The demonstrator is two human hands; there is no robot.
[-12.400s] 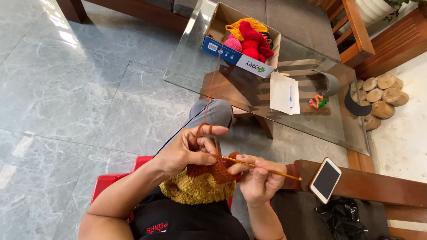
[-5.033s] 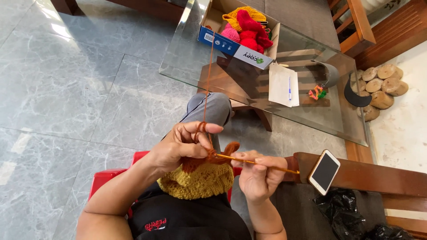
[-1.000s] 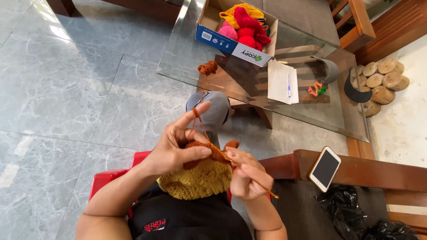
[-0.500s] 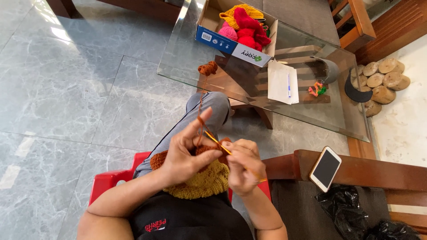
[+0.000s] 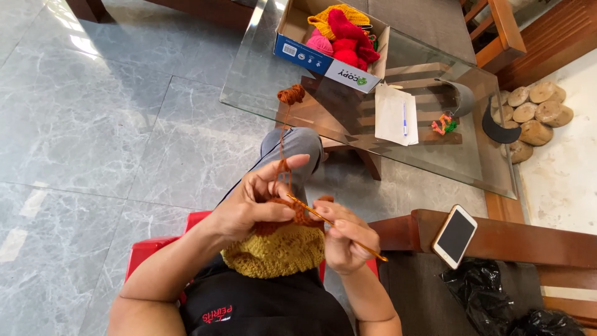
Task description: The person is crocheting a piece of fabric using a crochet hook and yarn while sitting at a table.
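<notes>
My left hand pinches the rust-brown edge of a crocheted piece, mustard yellow below, that rests on my lap. A brown yarn strand runs over its fingers up to a small brown yarn ball on the glass table. My right hand grips a thin orange crochet hook, whose tip sits in the brown edge by my left thumb. I sit on a red plastic stool.
A glass-topped table stands ahead with an open cardboard box of red, pink and yellow yarn, a white paper with a pen and a small colourful item. A phone lies on a wooden armrest at right. Black bags sit below it.
My hands have come down from a raised position toward my lap. The hook now lies flatter, pointing into the brown edge, and the mustard part shows again.
</notes>
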